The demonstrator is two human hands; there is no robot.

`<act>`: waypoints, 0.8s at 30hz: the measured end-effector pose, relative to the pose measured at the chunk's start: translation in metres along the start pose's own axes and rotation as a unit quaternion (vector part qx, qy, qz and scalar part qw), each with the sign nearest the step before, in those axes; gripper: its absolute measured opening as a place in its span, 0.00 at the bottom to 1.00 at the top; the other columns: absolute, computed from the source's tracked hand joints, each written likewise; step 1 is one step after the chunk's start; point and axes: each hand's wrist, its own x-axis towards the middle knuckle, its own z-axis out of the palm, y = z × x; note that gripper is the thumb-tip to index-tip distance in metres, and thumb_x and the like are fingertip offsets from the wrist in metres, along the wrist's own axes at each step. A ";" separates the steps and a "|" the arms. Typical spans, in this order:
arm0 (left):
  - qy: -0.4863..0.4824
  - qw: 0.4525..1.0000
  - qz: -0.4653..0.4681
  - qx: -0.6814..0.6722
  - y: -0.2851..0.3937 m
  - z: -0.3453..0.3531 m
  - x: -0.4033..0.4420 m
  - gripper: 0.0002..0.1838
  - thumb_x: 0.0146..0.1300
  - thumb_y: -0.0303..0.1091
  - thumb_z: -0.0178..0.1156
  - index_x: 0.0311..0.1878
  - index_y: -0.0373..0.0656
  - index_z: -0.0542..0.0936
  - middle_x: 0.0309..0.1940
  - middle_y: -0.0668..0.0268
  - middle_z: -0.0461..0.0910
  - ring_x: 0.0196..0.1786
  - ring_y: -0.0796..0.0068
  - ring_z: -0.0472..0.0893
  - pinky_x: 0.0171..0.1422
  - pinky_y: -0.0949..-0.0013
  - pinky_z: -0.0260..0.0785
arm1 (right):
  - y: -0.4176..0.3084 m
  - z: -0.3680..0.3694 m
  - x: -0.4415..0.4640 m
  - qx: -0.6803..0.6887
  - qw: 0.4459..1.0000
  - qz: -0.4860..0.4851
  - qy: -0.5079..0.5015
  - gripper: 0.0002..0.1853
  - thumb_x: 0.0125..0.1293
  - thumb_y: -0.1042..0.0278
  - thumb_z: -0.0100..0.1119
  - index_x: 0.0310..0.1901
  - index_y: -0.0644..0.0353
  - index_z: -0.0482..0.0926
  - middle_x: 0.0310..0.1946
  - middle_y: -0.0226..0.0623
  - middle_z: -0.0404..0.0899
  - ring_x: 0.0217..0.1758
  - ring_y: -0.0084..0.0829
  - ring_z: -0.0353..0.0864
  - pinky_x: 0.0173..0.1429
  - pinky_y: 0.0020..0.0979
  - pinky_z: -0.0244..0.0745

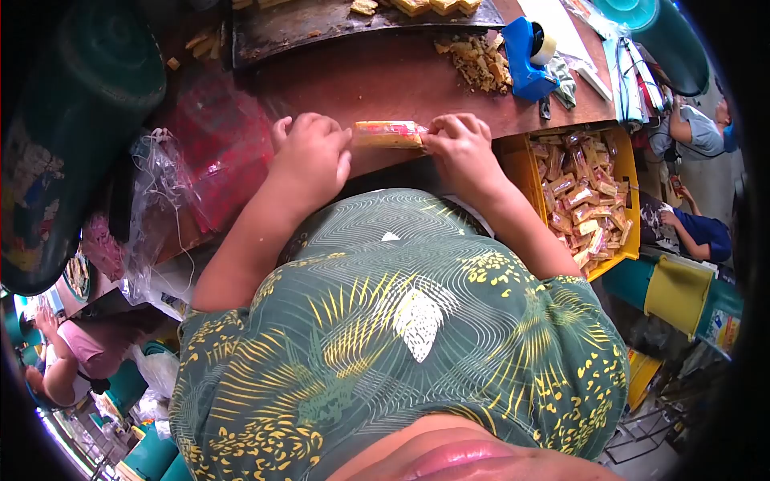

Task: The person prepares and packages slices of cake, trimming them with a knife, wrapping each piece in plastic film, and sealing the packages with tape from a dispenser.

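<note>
Between my hands, at the table's front edge, is a clear plastic packet [389, 134] with red print and yellow, wafer-like biscuit pieces inside. My right hand [464, 148] pinches the gathered wrapper at its right end. At the left end my left hand [313, 156] has its fingers curled against the packet; their exact hold is partly hidden. Left of that hand lie clear plastic bags with red print [220, 144].
A yellow crate [634, 216] of wrapped packets stands at right. Behind are a blue tape dispenser [525, 64], crumbs [477, 64] and a dark tray [313, 28] with biscuits. Green containers [80, 120] stand at left. Other people [702, 132] are at both sides.
</note>
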 end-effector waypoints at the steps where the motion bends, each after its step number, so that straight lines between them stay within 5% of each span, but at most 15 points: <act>1: -0.028 1.000 0.006 0.009 -0.003 -0.001 0.001 0.08 0.65 0.32 0.65 0.45 0.52 0.89 0.45 0.72 0.85 0.60 0.66 0.78 0.69 0.49 0.61 | -0.009 -0.003 -0.003 0.014 1.000 0.014 0.010 0.06 0.63 0.68 0.69 0.40 0.45 0.92 0.45 0.24 0.85 0.58 0.37 0.79 0.65 0.45 0.69; 4: -0.144 0.990 -0.013 0.003 -0.020 -0.001 0.020 0.06 0.66 0.34 0.66 0.42 0.52 0.90 0.44 0.72 0.84 0.58 0.66 0.78 0.66 0.50 0.62 | 0.014 0.001 -0.001 0.048 0.998 0.008 -0.034 0.06 0.63 0.65 0.69 0.40 0.46 0.92 0.44 0.26 0.86 0.57 0.37 0.80 0.64 0.44 0.70; 10: -0.032 0.996 0.026 0.076 -0.011 0.004 0.027 0.08 0.65 0.38 0.67 0.43 0.50 0.90 0.45 0.73 0.81 0.59 0.66 0.75 0.58 0.53 0.62 | 0.005 0.004 0.018 -0.035 0.999 0.031 -0.014 0.06 0.65 0.64 0.65 0.37 0.44 0.91 0.35 0.23 0.85 0.50 0.33 0.81 0.58 0.39 0.72; 12: 0.022 0.995 0.028 0.090 -0.002 0.023 0.005 0.14 0.66 0.40 0.66 0.50 0.44 0.88 0.47 0.71 0.80 0.59 0.65 0.75 0.60 0.53 0.62 | -0.003 0.011 0.002 -0.050 0.999 0.003 0.007 0.10 0.64 0.60 0.65 0.45 0.48 0.90 0.42 0.26 0.84 0.54 0.33 0.79 0.59 0.40 0.72; 15: 0.014 0.999 -0.051 -0.007 0.017 0.020 0.004 0.25 0.73 0.44 0.65 0.63 0.35 0.80 0.52 0.64 0.81 0.62 0.66 0.76 0.71 0.55 0.65 | -0.012 0.000 -0.011 -0.005 0.998 0.014 -0.061 0.26 0.69 0.50 0.65 0.64 0.55 0.81 0.56 0.35 0.79 0.61 0.40 0.77 0.66 0.43 0.69; 16: 0.013 0.963 -0.130 -0.237 0.006 0.034 0.014 0.24 0.75 0.43 0.65 0.64 0.35 0.78 0.54 0.64 0.81 0.62 0.70 0.77 0.70 0.60 0.67 | -0.014 0.002 -0.011 -0.010 0.998 0.011 -0.057 0.29 0.70 0.48 0.65 0.67 0.56 0.79 0.58 0.38 0.78 0.63 0.42 0.76 0.68 0.44 0.68; 18: 0.009 0.791 -0.240 -0.563 -0.006 0.040 0.038 0.20 0.78 0.36 0.63 0.65 0.34 0.76 0.58 0.65 0.81 0.60 0.79 0.78 0.68 0.74 0.70 | -0.015 0.007 -0.006 0.014 0.999 0.020 -0.043 0.38 0.70 0.51 0.68 0.76 0.61 0.69 0.64 0.47 0.74 0.67 0.48 0.73 0.72 0.44 0.68; 21: 0.013 0.759 -0.144 -0.635 -0.001 0.048 0.049 0.18 0.74 0.31 0.62 0.62 0.34 0.78 0.56 0.58 0.84 0.58 0.75 0.81 0.65 0.69 0.74 | -0.009 0.006 0.013 0.206 0.965 0.065 0.146 0.39 0.66 0.61 0.73 0.76 0.63 0.69 0.63 0.48 0.75 0.67 0.48 0.73 0.69 0.42 0.71; 24: 0.048 0.915 -0.055 -0.396 -0.005 0.060 0.048 0.20 0.70 0.23 0.60 0.64 0.38 0.78 0.60 0.58 0.83 0.64 0.67 0.80 0.73 0.65 0.70 | 0.004 0.000 0.018 0.223 0.962 -0.016 0.159 0.25 0.59 0.70 0.76 0.60 0.50 0.86 0.54 0.38 0.82 0.54 0.39 0.81 0.61 0.38 0.77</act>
